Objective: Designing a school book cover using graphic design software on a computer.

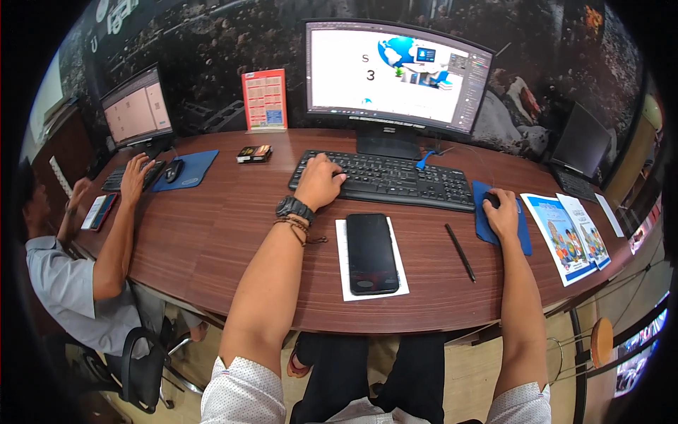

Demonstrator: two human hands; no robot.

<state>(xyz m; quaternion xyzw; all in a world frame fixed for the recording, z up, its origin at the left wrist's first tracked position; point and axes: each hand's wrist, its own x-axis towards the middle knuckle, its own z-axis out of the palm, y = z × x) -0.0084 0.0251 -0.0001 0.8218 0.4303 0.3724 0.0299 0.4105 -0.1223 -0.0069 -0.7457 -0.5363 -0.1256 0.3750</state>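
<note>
My left hand (320,182) rests on the left end of a black keyboard (395,178), its fingers apart over the keys and holding nothing. A dark watch and a beaded bracelet circle that wrist. Over at the right, my right hand (502,215) is closed around a dark computer mouse (490,201), mostly covered by the fingers, on a blue mouse pad (523,230). Behind the keyboard a wide monitor (395,74) displays a design page with a globe picture. Between my forearms a black phone (371,253) lies on a white paper (404,283), with a black pen (460,252) to its right.
At the left a co-worker (63,275) sits at another monitor (138,106), one hand raised near a keyboard. A red desk calendar (265,99) and a small dark box (254,153) stand farther back. Printed leaflets (561,237) lie by the wooden desk's (233,233) right edge.
</note>
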